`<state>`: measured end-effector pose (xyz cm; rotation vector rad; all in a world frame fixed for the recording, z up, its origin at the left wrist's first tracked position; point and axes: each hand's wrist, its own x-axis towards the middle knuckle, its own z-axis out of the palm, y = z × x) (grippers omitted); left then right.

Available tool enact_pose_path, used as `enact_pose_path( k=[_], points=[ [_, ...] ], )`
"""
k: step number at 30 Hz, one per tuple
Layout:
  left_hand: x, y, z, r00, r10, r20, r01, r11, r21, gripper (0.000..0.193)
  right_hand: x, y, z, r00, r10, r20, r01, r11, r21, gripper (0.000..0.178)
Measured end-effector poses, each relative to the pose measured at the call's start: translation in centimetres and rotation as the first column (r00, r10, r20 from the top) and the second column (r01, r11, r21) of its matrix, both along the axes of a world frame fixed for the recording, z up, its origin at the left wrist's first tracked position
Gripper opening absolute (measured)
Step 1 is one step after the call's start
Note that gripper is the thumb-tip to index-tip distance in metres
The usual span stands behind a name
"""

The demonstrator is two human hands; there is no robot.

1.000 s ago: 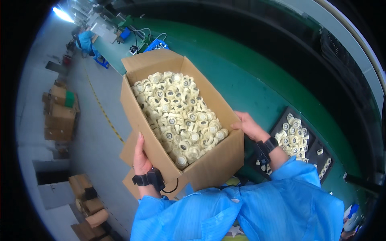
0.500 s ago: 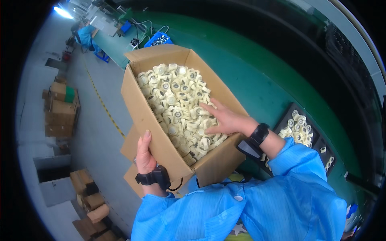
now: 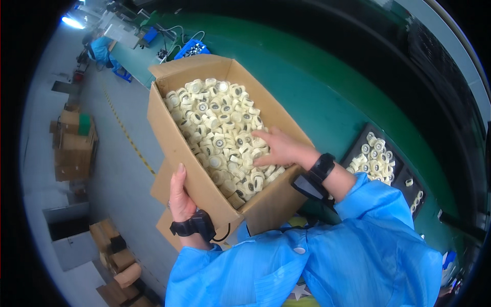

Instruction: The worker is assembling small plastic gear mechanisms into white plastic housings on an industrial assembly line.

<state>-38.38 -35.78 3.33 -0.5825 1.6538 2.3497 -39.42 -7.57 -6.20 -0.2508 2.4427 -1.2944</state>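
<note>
black tray on green table, right of open carton

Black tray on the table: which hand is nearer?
Right: the right hand reaches into the cardboard box, left of the tray; the left hand is farther, against the box's left side.

A: can you see the bottom of the box?
B: nope, hidden, and the black tray is partly behind the right sleeve
A: that far-off person?
B: too small and blurry tbh
</note>
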Motion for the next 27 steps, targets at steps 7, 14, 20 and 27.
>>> enact_pose_path(
  k=[7, 14, 20, 27],
  points=[
    [0.3, 0.9, 0.6, 0.999, 0.012, -0.035, -0.012, 1.000, 0.002, 0.039, -0.3, 0.7, -1.0, 0.995, 0.095, -0.037, -0.100, 0.979, -0.175, 0.066],
    [0.6, 1.0, 0.9, 0.999, 0.035, -0.033, -0.034, 0.999, 0.035, 0.036, -0.1, 1.0, 0.3, 0.971, 0.217, 0.097, -0.163, 0.904, -0.395, 0.068],
    [0.6, 1.0, 1.1, 0.999, 0.045, -0.022, -0.044, 0.998, 0.043, 0.038, 0.1, 0.2, -1.3, 0.978, 0.116, -0.172, -0.168, 0.928, -0.332, 0.066],
    [0.5, 0.9, 1.2, 0.999, 0.017, -0.040, -0.017, 1.000, 0.013, 0.040, -0.4, 1.8, 1.4, 0.960, 0.102, 0.260, 0.059, 0.835, -0.546, 0.052]
  ],
)
